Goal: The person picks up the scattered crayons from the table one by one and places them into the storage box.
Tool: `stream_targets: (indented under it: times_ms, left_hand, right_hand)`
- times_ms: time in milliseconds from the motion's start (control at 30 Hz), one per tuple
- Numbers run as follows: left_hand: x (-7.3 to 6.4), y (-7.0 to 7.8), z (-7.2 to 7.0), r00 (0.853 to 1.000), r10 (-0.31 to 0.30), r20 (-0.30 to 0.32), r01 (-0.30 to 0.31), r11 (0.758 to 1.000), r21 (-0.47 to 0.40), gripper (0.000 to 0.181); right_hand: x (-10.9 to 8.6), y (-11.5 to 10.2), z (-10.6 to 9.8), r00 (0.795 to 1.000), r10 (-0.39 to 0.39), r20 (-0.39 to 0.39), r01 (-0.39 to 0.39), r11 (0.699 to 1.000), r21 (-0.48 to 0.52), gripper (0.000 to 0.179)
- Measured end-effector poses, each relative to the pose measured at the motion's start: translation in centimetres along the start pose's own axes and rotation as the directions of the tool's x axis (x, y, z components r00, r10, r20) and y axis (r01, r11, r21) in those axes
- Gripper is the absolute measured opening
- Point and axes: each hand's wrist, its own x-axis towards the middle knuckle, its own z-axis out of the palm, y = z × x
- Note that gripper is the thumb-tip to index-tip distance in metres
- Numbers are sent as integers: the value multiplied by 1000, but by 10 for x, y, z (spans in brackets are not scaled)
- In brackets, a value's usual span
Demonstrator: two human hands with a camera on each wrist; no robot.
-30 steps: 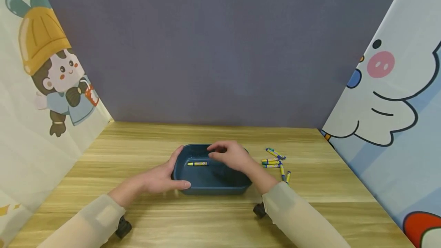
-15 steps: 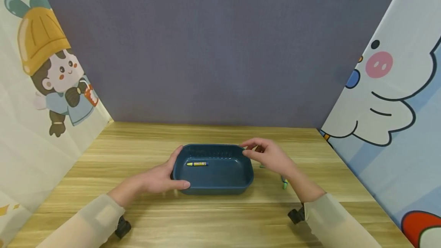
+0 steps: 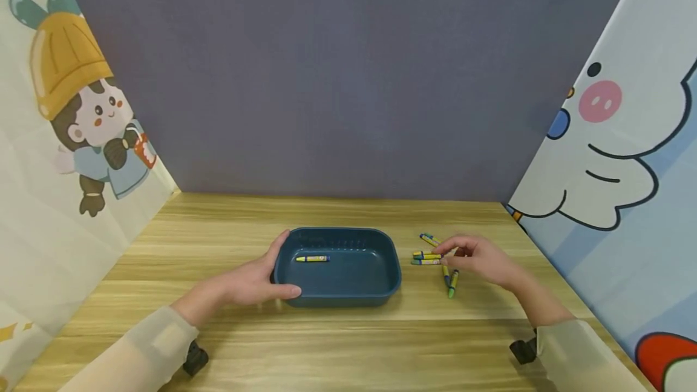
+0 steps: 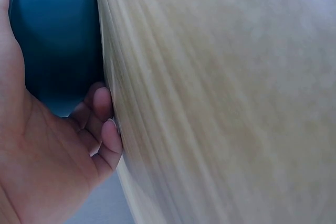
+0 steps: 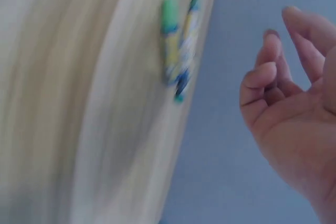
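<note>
We see a lone crayon point(image 3: 313, 259) inside the blue box point(image 3: 348, 302), its long axis running left to right and its pale tip pointing left.
The box is smooth, glossy and round-cornered, its long sides parallel to that crayon; our left hand point(image 3: 253, 281) grips its left end, thumb over the rim. Our right hand point(image 3: 481, 259), fingers loosely bent with nothing between them, is over the loose crayons point(image 3: 454, 284); whether it touches any, we cannot tell. Among these slim, yellow-wrapped cylinders on the wood-grained table point(image 3: 337, 349), two lie side by side, roughly crosswise, and another points its green tip toward us.
</note>
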Motion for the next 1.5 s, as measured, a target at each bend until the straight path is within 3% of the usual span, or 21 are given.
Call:
stream_targets:
  times_ms: [233,433,667,1500]
  left_hand:
    - [1,1,0,1000,1,5,-1,1000,-6,131]
    - [1,1,1,1000,-6,0,6,1000,4,131]
    - [2,1,1,1000,-9,1,9,1000,5,131]
    - [1,1,0,1000,-6,5,6,1000,-23,131]
  right_hand:
    - [-9,42,-15,996,29,86,-29,1000,4,26]
    - [-8,59,-19,983,75,167,-83,996,38,29]
    - [-6,65,-17,970,98,221,-113,992,57,27]
    - [-3,69,-10,971,89,223,-99,995,33,24]
